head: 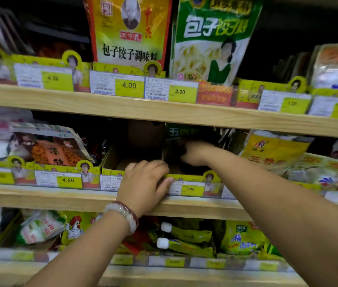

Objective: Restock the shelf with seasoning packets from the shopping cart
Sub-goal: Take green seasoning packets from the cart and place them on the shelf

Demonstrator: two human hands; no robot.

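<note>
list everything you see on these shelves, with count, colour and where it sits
wooden shelves: three in view, pale wood, stacked top to bottom
yellow packet: one, yellow and red, top shelf centre
green packet: one, green and white, top shelf, right of the yellow packet
price tags: many, yellow and white, along the shelf fronts
cardboard box: one, brown, middle shelf centre
orange packet: one, orange, middle shelf left
five-spice packet: one, yellow, middle shelf right
tubes: two, yellow-green with white caps, bottom shelf
rooster packet: one, yellow, bottom shelf left
bracelet: one, white and red, left wrist
left hand: grip on the box front
right hand: deep in the middle shelf; grip unclear
</note>
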